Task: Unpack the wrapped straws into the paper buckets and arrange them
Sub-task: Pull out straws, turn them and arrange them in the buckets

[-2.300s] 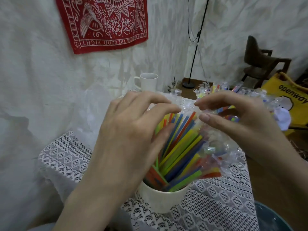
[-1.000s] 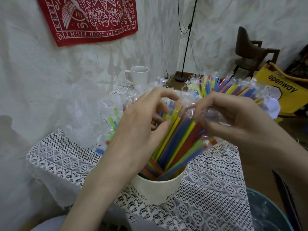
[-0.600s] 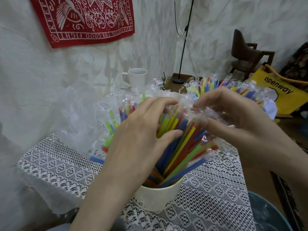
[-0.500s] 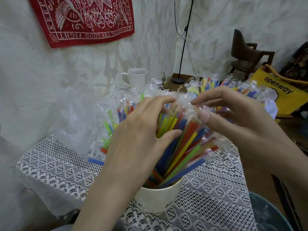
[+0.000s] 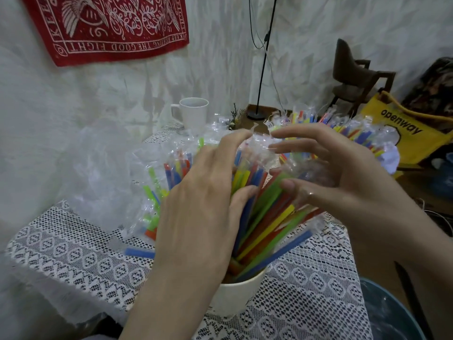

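Observation:
A white paper bucket stands on the lace cloth near the front, packed with colourful straws in clear wrappers that fan up and to the right. My left hand lies over the left side of the bunch, thumb and fingers around the straws. My right hand reaches in from the right, its fingers spread around the crinkled wrapper tops. A second fan of wrapped straws rises behind my right hand; its bucket is hidden. More wrapped straws lie to the left.
A white mug stands at the table's far edge. Crumpled clear plastic lies at the left. A teal basin sits low at the right. A yellow bag, a wooden chair and a lamp stand are behind.
Both hands stayed on the near bunch. My right fingers have spread apart around the wrapper tops, and the straws have shifted slightly.

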